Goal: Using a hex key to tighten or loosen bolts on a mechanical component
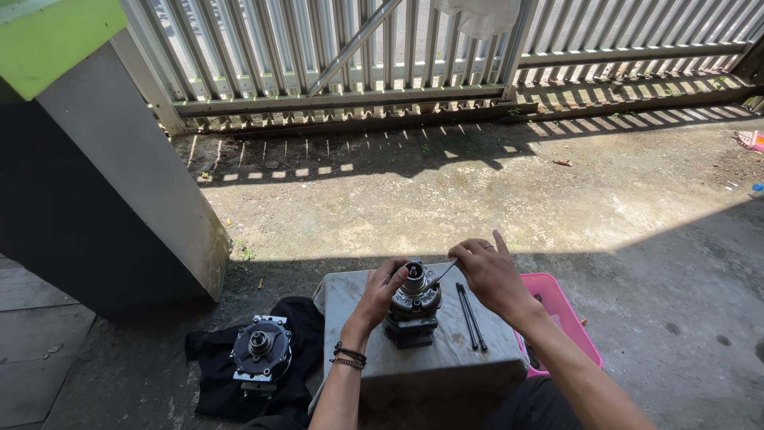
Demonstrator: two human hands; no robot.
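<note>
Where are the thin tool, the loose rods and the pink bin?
thin tool (pixel 442 275), head view, mid-shaft.
loose rods (pixel 471 318), head view, middle of the pair.
pink bin (pixel 567 306), head view, right rim.

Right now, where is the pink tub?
In the head view the pink tub sits on the ground at lower right, against the grey block, partly hidden beneath the right hand's forearm.

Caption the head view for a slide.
Left hand steadies a metal mechanical unit on a block; right hand works a thin tool.
</note>
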